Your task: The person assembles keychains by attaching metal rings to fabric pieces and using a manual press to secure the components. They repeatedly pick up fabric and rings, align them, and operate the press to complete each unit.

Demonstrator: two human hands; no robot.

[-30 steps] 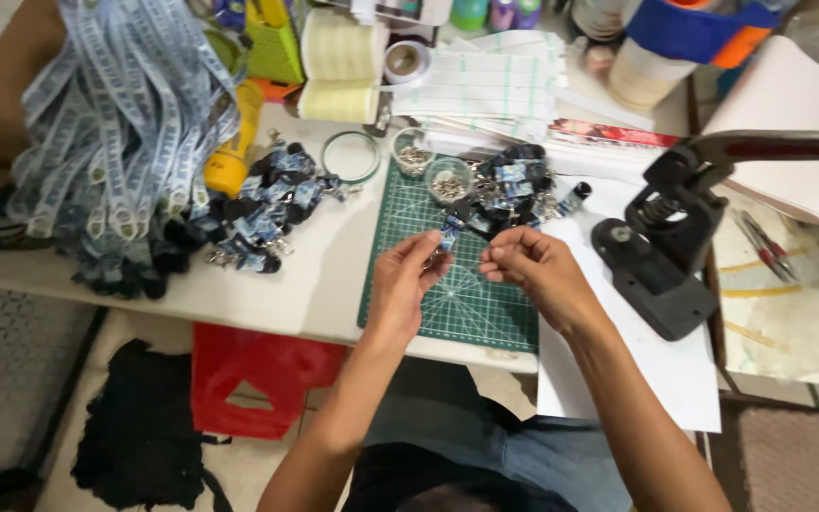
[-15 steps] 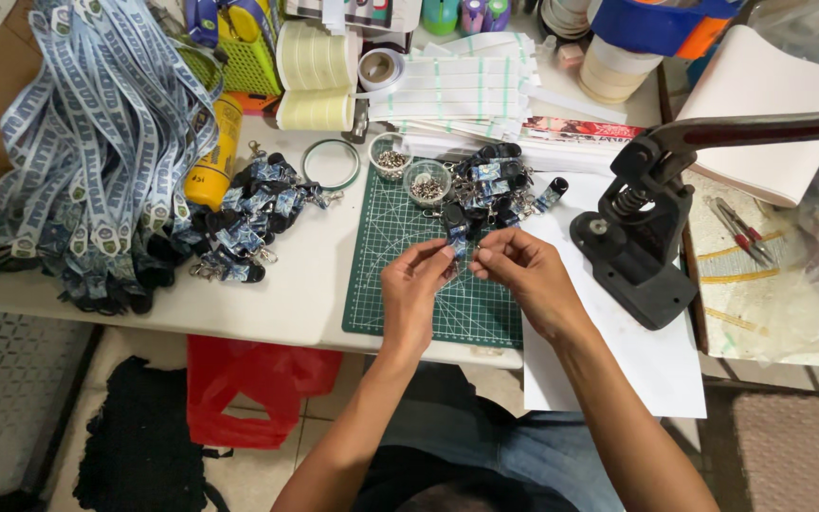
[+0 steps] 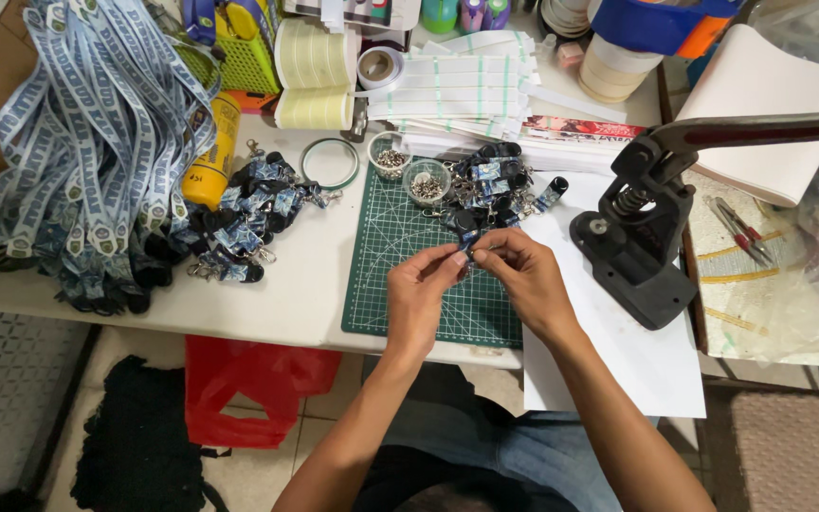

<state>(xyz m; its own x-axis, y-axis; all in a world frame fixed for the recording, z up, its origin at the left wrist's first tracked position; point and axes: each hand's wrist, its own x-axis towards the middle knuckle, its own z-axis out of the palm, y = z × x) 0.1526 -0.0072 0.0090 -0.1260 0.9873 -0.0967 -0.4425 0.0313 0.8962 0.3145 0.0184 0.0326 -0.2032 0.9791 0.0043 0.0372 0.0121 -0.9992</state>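
Between both hands point(image 3: 471, 280), perhaps a strap piece point(image 3: 467, 243), mostly hidden.

At twelve o'clock from my hands lies a stack of white label strips with green marks point(image 3: 462, 90). At ten o'clock stands a yellow cylindrical can with a printed label point(image 3: 212, 152).

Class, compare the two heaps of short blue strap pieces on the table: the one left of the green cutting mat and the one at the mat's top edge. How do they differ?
The left heap lies on the bare white table; the top heap spills onto the green mat. The left heap looks larger and more spread out; the top heap is tighter. The top heap lies nearer both hands. Both hold blue patterned pieces with black ends.
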